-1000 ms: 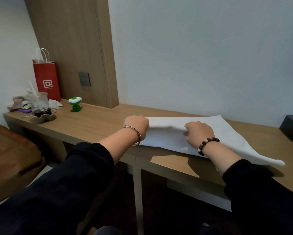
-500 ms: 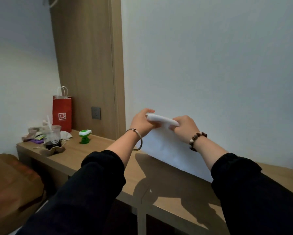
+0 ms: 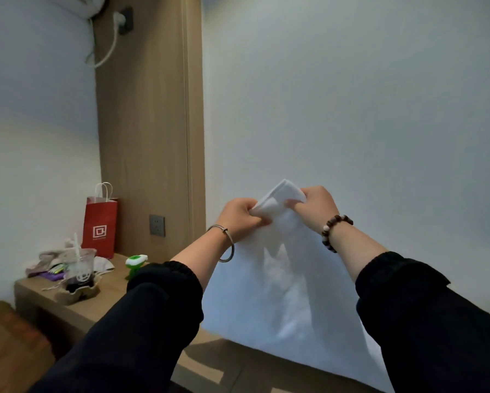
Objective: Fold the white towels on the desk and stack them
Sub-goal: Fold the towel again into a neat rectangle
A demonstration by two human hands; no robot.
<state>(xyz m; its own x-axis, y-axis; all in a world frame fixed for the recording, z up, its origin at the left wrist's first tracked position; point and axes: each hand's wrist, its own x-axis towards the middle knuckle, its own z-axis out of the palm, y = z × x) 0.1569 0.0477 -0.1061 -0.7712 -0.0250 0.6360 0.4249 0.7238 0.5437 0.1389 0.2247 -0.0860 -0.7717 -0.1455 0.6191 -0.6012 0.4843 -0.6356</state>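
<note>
Head view: both hands are held up in front of a pale wall, close together, each gripping the top of one white towel (image 3: 283,293). The left hand (image 3: 239,219) is a closed fist, its fingers curled round a bunched corner of the cloth. The right hand (image 3: 314,207), just right of it and a little higher, pinches the neighbouring folded edge between thumb and curled fingers. A short doubled band of towel runs between the two hands and sticks up beside the right one. Below them the towel hangs in a broad sheet that widens downward, its lower edge reaching the desk (image 3: 209,364) at the near right; whether it rests on the top or hangs just above it I cannot tell. A silver bangle (image 3: 227,245) circles the left wrist and a string of brown beads (image 3: 334,231) the right, and both arms are in black sleeves. On the far left end of the desk a red bag (image 3: 99,222) with white handles stands against a wood panel (image 3: 150,123). Near it are a clear cup (image 3: 80,269) with a straw in a cardboard holder, some crumpled cloth and a small purple item. A small green-and-white object (image 3: 136,263) stands to the right of the cup. A grey socket (image 3: 157,225) is set low in the panel, and a plug (image 3: 123,21) with a white cable sits high up on it.
</note>
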